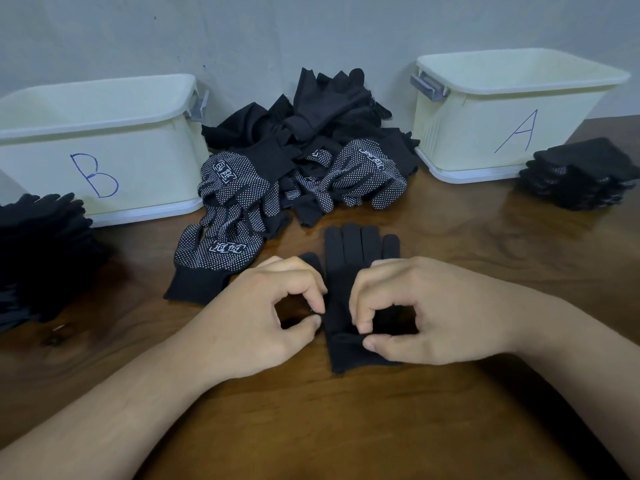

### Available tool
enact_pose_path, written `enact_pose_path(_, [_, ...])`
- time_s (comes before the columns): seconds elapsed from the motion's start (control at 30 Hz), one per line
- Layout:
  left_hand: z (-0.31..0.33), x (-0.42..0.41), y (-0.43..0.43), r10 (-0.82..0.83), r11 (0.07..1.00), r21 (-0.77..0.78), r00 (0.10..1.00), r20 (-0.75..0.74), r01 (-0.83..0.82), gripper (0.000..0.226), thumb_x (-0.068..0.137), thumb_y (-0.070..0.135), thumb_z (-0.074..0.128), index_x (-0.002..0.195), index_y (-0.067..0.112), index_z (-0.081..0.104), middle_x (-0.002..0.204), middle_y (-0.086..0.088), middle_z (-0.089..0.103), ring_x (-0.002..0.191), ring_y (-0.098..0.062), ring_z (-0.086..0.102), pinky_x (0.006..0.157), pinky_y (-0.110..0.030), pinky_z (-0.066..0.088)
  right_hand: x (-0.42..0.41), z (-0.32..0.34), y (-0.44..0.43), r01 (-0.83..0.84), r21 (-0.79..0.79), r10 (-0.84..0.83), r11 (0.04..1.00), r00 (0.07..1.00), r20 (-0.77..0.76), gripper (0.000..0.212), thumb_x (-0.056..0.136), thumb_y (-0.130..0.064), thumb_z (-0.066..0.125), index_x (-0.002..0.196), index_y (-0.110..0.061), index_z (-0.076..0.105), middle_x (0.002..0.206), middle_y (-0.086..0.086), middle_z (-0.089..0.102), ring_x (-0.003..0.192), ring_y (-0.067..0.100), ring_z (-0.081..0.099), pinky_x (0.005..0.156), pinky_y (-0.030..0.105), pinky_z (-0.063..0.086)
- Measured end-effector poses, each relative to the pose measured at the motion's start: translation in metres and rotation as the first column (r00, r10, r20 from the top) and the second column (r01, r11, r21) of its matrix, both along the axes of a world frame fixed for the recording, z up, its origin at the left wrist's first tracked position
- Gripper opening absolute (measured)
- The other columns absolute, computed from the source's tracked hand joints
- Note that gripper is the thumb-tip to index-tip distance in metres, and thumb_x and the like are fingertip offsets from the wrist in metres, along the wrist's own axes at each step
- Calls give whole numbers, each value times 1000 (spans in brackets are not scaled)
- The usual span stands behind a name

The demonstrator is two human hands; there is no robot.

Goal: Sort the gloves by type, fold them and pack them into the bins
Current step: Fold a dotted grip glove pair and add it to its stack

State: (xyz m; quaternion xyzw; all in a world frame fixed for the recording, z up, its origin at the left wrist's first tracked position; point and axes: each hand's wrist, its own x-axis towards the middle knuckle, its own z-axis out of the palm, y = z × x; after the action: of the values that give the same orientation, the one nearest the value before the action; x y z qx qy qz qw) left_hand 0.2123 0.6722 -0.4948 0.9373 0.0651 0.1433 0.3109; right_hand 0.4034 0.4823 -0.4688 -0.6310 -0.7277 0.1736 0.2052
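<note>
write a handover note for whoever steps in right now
Left hand and right hand each pinch the plain glove, which lies flat on the table, fingers pointing away.
Unsorted pile sits between bin B and bin A.
Done: stack by B, stack by A.
Left: fold this glove, sort the pile, pack the bins; no gloves seen in them.

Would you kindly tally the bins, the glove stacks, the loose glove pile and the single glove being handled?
Bins: 2, bin B and bin A.
Stacks: 2, the left stack and the right stack.
Piles: 1, the unsorted glove pile.
Single gloves: 1, the plain black glove pinched by the left hand and the right hand.
Total: 6.
</note>
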Motion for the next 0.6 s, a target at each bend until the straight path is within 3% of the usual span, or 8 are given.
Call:
enact_pose_path(0.17, [-1,-2,-1,-34,998,51,998,54,32,10,88,34,74,78,34,73,113,20,69,115,-15,63,95,-37,51,4,10,-4,-9,-74,3,997,997,-73,18,86,-46,88,97,-33,82,116,-20,69,114,5,65,96,28,51])
enact_pose_path(0.27, [-2,-1,-3,-8,995,97,992,124,-4,25,91,46,74,69,34,74,104,22,71,112,-11,64,89,-29,51,3,11,-3,-13,-74,15,997,1000,21,20,84,-51,87,97,-37,81,119,-25,67,113,-1,62,99,16,43])
enact_pose_path(0.33, [-4,0,-5,-3,991,136,994,113,-12,25,89,52,74,71,35,73,103,24,69,113,-8,62,89,-26,51,-1,9,-3,-7,-51,13,999,993,120,20,85,-55,84,95,-39,78,117,-26,66,105,-2,60,92,7,36])
enact_pose_path(0.5, [-5,0,-7,-21,981,191,995,102,1,14,88,46,79,89,37,69,112,24,59,116,-8,54,98,-22,42,-15,8,-5,21,6,-22,1000,974,226,18,84,-56,66,88,-39,68,109,-23,64,92,6,58,80,27,50])
enact_pose_path(0.6, [-3,1,-7,-22,987,163,996,87,7,21,88,39,81,104,37,68,123,25,58,128,-9,50,107,-22,38,-19,7,-5,18,11,-21,1000,962,274,16,82,-52,60,88,-38,64,106,-22,61,92,7,55,74,35,54])
